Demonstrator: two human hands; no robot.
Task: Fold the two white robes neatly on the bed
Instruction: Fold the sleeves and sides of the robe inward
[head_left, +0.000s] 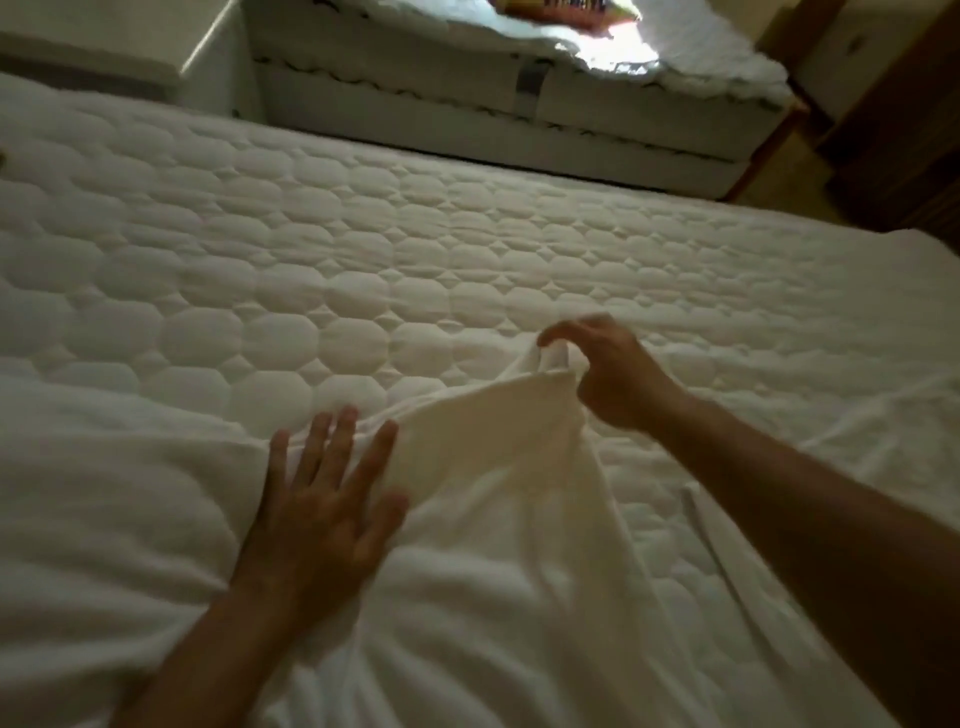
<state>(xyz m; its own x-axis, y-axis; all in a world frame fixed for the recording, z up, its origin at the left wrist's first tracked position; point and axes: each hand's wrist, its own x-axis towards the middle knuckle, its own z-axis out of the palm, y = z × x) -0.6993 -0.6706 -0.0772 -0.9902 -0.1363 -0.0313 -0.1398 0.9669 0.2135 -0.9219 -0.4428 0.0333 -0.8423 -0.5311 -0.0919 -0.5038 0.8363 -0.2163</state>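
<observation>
Dim bedroom, poor light. Quilted bed (363, 249) fills the view, and its far half shows only bare mattress pad. White robe (498, 519) lies on the near part, rumpled, with no tidy outline yet.

Left hand (317, 514) rests flat on the cloth. Its fingers (337, 441) are straight and spread, gripping nothing; I judge it is pinning or smoothing the fabric.

Right hand (613, 374) pinches a raised edge of the same robe between thumb and curled fingers, lifted just off the mattress, with the cloth tented beneath.

Heaped white fabric (104, 493) lies left of the left hand: second robe or bedding, cannot tell.

No folded stack is visible anywhere on the bed.

Judgement: an early fold on the first robe, one flap ready to carry over. Most of the job remains.

Second bed (467, 114) stands beyond, with something colourful (561, 10) on top, blurred.
</observation>
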